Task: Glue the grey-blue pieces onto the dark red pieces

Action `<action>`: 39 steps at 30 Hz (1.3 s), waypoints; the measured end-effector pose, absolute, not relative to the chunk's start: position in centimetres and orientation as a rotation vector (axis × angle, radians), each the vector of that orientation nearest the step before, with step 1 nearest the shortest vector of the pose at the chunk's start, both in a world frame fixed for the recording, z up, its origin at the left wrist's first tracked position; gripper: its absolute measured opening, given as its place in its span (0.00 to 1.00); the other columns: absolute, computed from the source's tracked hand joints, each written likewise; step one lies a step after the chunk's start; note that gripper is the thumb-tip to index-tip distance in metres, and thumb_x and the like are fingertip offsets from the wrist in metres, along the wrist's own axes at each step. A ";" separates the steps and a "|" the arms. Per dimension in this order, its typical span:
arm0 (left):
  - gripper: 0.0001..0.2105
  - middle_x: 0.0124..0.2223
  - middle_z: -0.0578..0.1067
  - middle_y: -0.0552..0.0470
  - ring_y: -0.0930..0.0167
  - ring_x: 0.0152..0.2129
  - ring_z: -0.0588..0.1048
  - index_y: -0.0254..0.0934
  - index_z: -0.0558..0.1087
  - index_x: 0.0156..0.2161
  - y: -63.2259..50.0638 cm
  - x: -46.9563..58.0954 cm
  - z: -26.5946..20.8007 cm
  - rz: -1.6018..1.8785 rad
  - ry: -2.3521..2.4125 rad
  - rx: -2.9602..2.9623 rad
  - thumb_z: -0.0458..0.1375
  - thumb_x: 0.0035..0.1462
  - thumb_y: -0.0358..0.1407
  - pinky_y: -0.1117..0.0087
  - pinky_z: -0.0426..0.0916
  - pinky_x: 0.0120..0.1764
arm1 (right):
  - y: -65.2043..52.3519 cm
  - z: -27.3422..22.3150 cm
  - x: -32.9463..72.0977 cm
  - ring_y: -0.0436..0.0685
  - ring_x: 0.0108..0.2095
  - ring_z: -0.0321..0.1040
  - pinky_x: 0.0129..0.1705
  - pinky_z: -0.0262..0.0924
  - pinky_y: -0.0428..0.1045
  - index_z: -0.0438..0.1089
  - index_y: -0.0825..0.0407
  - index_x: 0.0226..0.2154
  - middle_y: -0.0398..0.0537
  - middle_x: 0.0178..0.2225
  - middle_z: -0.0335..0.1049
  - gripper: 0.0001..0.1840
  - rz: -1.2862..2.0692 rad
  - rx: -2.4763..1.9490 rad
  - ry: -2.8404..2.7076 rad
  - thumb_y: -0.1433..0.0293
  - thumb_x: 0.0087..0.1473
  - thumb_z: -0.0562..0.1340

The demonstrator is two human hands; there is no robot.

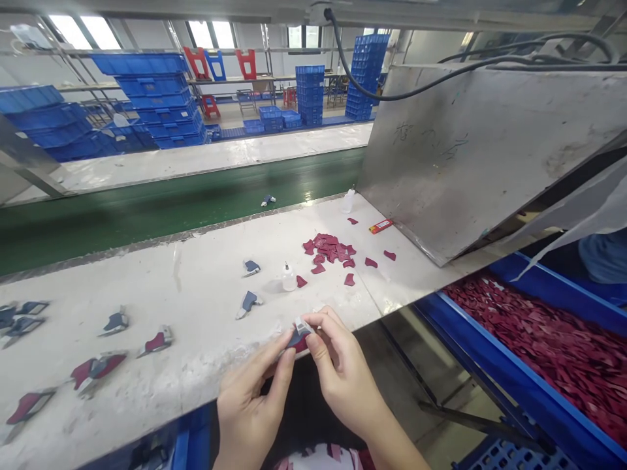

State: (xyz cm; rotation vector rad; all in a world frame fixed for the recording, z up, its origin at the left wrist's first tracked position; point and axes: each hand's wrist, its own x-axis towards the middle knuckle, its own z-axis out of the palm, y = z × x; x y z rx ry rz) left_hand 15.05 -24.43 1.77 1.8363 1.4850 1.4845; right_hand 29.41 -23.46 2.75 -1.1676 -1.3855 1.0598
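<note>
Between my left hand (257,391) and my right hand (340,369) is a small plastic part (300,338), dark blue-grey and light grey with a maroon piece along its lower side. Both hands pinch it at the table's front edge, and my fingers cover much of it. Beyond them stands a small clear bottle with a thin tip (289,278). A pile of maroon pieces (330,249) lies to its right. Two blue-and-grey parts (249,303) rest left of the bottle. Farther left lie several similar parts, some bearing maroon pieces (157,342).
A green conveyor belt (186,212) runs behind the table, with one part (268,200) on it. A metal panel (470,150) stands at right, near a red box cutter (381,226) and second bottle (348,201). Below right, a blue crate (494,352) holds maroon pieces.
</note>
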 end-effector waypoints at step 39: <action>0.15 0.43 0.83 0.51 0.66 0.32 0.83 0.43 0.80 0.47 -25.0 13.9 -0.6 1.559 1.551 1.985 0.64 0.55 0.28 0.69 0.80 0.39 | -22.2 0.6 27.8 0.54 0.35 0.71 0.40 0.68 0.49 0.77 0.51 0.38 0.46 0.33 0.70 0.15 1.391 -0.978 -1.066 0.57 0.54 0.67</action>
